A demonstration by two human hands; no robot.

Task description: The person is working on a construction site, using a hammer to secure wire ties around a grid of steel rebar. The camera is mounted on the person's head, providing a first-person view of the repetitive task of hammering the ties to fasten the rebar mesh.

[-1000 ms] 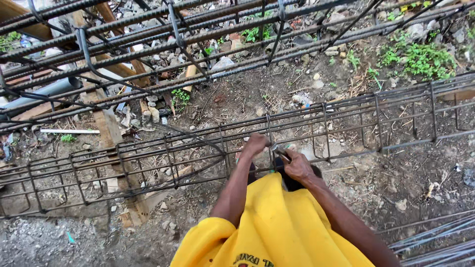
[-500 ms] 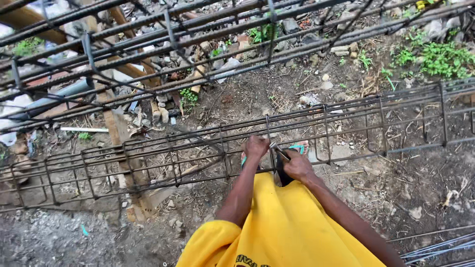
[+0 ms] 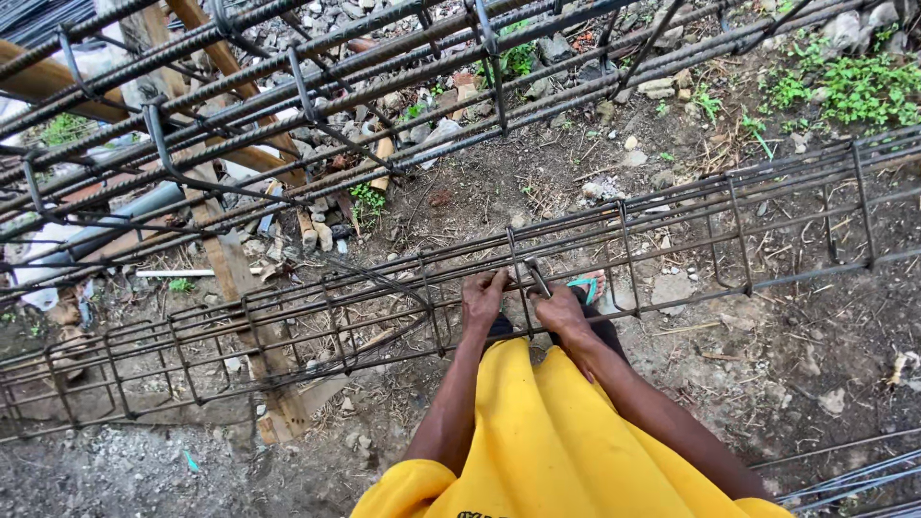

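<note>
Rebar cage (image 3: 672,240), laid lengthwise on the dirt ground (image 3: 767,364), is being tied at a stirrup joint. Left hand (image 3: 483,299) fingers are closed around the top bar; right hand (image 3: 561,312) is closed on a thin tying tool (image 3: 537,278). Next move judged: twisting, bar held steady.

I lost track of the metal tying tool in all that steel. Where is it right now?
In the head view it is near the middle: the metal tying tool sticks up from the right hand, against the long rebar cage, beside the left hand.
</note>
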